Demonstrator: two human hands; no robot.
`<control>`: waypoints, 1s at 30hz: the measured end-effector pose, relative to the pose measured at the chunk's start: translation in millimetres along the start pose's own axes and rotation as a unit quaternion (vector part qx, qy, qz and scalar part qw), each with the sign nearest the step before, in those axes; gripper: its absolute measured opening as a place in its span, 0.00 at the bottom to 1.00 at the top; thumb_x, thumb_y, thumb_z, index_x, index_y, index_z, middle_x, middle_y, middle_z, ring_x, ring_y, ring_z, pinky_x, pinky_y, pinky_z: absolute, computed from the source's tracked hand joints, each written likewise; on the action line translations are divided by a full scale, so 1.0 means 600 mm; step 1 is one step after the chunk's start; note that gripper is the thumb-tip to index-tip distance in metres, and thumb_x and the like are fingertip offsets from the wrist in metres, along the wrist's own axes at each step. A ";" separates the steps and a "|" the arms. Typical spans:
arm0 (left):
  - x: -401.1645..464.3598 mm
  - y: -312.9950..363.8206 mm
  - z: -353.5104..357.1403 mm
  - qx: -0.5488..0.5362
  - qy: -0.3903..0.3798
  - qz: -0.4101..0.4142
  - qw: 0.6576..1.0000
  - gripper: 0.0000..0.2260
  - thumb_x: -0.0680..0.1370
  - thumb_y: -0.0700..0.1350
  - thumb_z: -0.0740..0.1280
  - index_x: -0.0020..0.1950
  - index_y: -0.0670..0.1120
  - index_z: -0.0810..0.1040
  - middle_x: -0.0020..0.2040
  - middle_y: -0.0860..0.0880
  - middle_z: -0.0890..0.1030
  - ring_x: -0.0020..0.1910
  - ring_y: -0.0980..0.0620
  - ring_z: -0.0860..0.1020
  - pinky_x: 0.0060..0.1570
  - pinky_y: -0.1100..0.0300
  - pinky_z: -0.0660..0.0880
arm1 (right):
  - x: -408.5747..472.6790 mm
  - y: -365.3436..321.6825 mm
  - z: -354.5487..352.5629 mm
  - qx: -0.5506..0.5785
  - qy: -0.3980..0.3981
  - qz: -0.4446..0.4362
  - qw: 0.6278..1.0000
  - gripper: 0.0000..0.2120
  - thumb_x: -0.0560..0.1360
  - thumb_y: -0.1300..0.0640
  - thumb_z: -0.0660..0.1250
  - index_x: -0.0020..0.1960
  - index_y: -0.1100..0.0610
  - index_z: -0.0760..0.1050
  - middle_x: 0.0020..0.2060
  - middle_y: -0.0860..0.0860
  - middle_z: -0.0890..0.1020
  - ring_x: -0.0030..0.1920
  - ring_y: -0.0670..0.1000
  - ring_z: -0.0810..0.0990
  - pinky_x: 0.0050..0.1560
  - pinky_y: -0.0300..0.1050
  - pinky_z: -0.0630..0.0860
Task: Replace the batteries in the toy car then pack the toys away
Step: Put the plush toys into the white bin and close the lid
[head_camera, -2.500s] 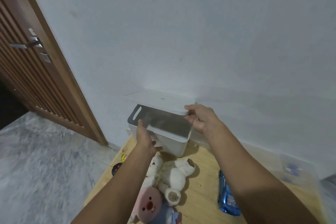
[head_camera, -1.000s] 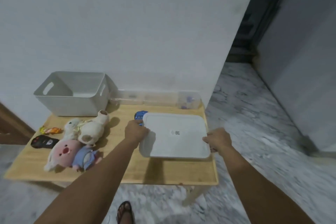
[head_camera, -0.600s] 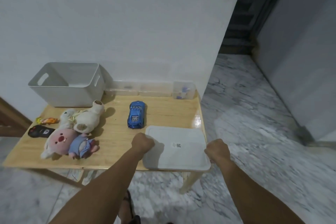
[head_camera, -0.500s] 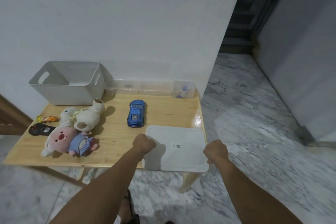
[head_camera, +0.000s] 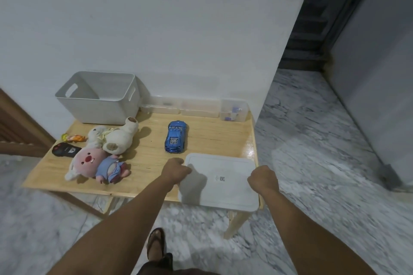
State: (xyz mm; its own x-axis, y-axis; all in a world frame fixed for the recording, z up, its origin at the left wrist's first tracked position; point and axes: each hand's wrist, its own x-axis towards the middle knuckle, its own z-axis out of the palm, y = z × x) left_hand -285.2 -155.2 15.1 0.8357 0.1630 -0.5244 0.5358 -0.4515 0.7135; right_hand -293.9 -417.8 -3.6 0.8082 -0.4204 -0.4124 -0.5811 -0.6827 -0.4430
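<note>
1. Left hand (head_camera: pixel 175 168): fingers curled over the left edge of the white lid (head_camera: pixel 220 182), gripping it.
2. Right hand (head_camera: pixel 261 177): fingers curled at the lid's right edge, gripping it. The lid spans the gap between the two hands.
3. The lid lies flat at the near right corner of the wooden table (head_camera: pixel 207 138); its near edge overhangs the table edge. A small printed code marks its centre.
4. Blue toy car (head_camera: pixel 175 136): just beyond the left hand, standing on its wheels, lengthwise away from the person, apart from the lid.
5. Left of the left hand: pink plush toy (head_camera: pixel 89 164) lying on the table, touching a white plush toy (head_camera: pixel 116 138) farther out.
6. Beyond those, at the table's left edge: a black remote (head_camera: pixel 64 150) and a small orange and yellow item (head_camera: pixel 73 138), too small to identify.
7. Far left, against the wall: an open white storage bin (head_camera: pixel 100 98) with handle slots.
8. Far side ahead of the right hand: a row of clear plastic containers (head_camera: pixel 201 108) along the wall; the rightmost holds small blue items.
9. A sandalled foot (head_camera: pixel 156 244) stands on the marble floor (head_camera: pixel 312 152) below the left arm.
</note>
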 end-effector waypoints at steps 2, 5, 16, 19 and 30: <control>-0.002 0.002 -0.024 0.011 0.022 0.007 1.000 0.10 0.73 0.38 0.70 0.54 0.41 0.80 0.54 0.43 0.78 0.57 0.44 0.76 0.54 0.55 0.71 | 0.002 -0.027 0.001 -0.001 -0.013 -0.029 1.000 0.02 0.69 0.62 0.64 0.38 0.59 0.73 0.41 0.56 0.80 0.41 0.56 0.80 0.36 0.42 0.74; 0.000 0.006 -0.067 0.033 0.049 0.021 0.998 0.15 0.71 0.38 0.70 0.32 0.51 0.67 0.40 0.47 0.74 0.44 0.49 0.73 0.45 0.58 0.68 | 0.002 -0.075 0.007 0.004 -0.033 -0.065 0.997 0.05 0.68 0.60 0.66 0.34 0.58 0.73 0.37 0.54 0.80 0.36 0.54 0.79 0.32 0.39 0.71; 0.035 -0.030 -0.272 0.000 0.216 0.002 0.976 0.13 0.75 0.55 0.66 0.48 0.46 0.80 0.43 0.50 0.81 0.50 0.48 0.78 0.55 0.57 0.73 | -0.041 -0.339 0.085 0.041 -0.109 -0.196 0.974 0.07 0.70 0.62 0.68 0.45 0.64 0.81 0.40 0.57 0.84 0.36 0.55 0.80 0.42 0.49 0.81; 0.054 -0.056 -0.334 0.054 0.252 -0.020 0.966 0.22 0.70 0.54 0.69 0.61 0.47 0.79 0.60 0.45 0.80 0.60 0.44 0.77 0.62 0.53 0.72 | -0.058 -0.411 0.124 -0.007 -0.130 -0.242 0.961 0.07 0.71 0.61 0.67 0.43 0.64 0.81 0.41 0.59 0.81 0.40 0.58 0.81 0.44 0.49 0.79; 0.145 -0.159 -0.473 0.109 0.225 -0.099 0.963 0.27 0.70 0.51 0.71 0.65 0.41 0.73 0.64 0.40 0.75 0.62 0.39 0.74 0.54 0.46 0.77 | -0.110 -0.597 0.268 -0.024 -0.143 -0.323 0.935 0.09 0.71 0.59 0.70 0.49 0.55 0.85 0.50 0.49 0.85 0.52 0.51 0.81 0.47 0.39 0.75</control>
State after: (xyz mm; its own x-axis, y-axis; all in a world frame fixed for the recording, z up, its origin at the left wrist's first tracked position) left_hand -229.4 151.1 32.9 0.7141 0.6062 -0.3502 0.6925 -0.5381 0.4805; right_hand -154.5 -49.2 54.4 0.9267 0.2611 -0.2702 0.0298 -0.7679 -0.6399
